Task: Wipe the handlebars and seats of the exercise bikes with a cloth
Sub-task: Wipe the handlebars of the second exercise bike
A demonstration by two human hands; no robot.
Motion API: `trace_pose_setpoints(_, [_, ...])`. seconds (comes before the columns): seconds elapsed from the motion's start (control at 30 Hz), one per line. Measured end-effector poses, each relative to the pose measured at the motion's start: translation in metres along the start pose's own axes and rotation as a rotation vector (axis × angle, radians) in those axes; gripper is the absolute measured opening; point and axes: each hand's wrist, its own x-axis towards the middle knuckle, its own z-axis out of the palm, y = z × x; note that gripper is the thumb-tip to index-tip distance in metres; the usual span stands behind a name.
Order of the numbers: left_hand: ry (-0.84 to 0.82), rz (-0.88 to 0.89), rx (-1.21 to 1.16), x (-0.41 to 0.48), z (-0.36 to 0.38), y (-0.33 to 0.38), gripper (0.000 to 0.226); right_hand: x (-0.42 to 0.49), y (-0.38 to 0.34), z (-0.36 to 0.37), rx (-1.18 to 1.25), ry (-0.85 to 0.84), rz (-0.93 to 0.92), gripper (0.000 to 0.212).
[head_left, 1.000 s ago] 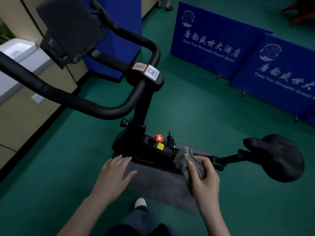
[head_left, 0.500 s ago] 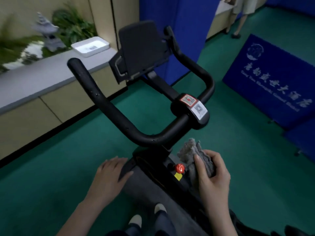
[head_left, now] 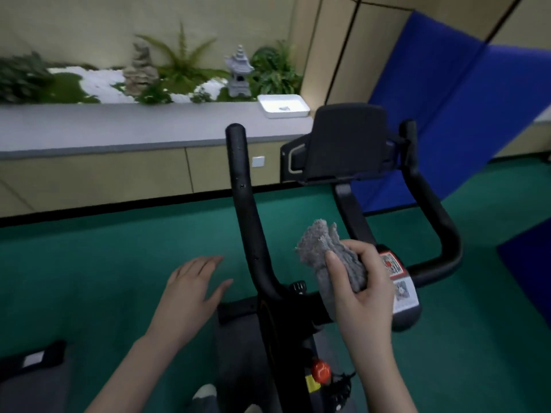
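Note:
A black exercise bike stands in front of me. Its left handlebar (head_left: 245, 204) rises up the middle of the view and its right handlebar (head_left: 432, 210) curves round on the right, with a black console (head_left: 346, 144) between them. My right hand (head_left: 363, 293) grips a bunched grey cloth (head_left: 325, 248) just above the bar's centre clamp, between the two bars. My left hand (head_left: 190, 290) hovers with fingers spread over the green floor, left of the left handlebar and not touching it. The seat is out of view.
A grey ledge (head_left: 119, 126) with plants, a stone lantern (head_left: 238, 73) and a white tray (head_left: 283, 106) runs along the back wall. Blue panels (head_left: 447, 114) lean at the right. A red knob (head_left: 320, 371) sits low on the frame. A grey mat (head_left: 235, 353) lies under the bike.
The view has swung up and left from the seat and frame to the handlebars. My right hand has risen with the cloth toward the bar's centre; my left hand has lifted too.

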Motion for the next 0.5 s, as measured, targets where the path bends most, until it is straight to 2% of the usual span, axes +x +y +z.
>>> trace_pose_setpoints(0.27, [0.22,-0.029,-0.152,0.036,-0.033,0.005,0.052,0.049,-0.013,0.058,0.02,-0.128,-0.089,0.009])
trace_pose_setpoints(0.4, [0.278,-0.012,-0.353,0.065,-0.051,0.006,0.049,0.072,-0.029,0.09,0.021,-0.091,-0.141,0.012])
trace_pose_setpoints(0.5, [0.318,-0.012,-0.534,0.091,-0.061,0.013,0.046,0.097,-0.042,0.111,-0.033,-0.038,-0.247,0.008])
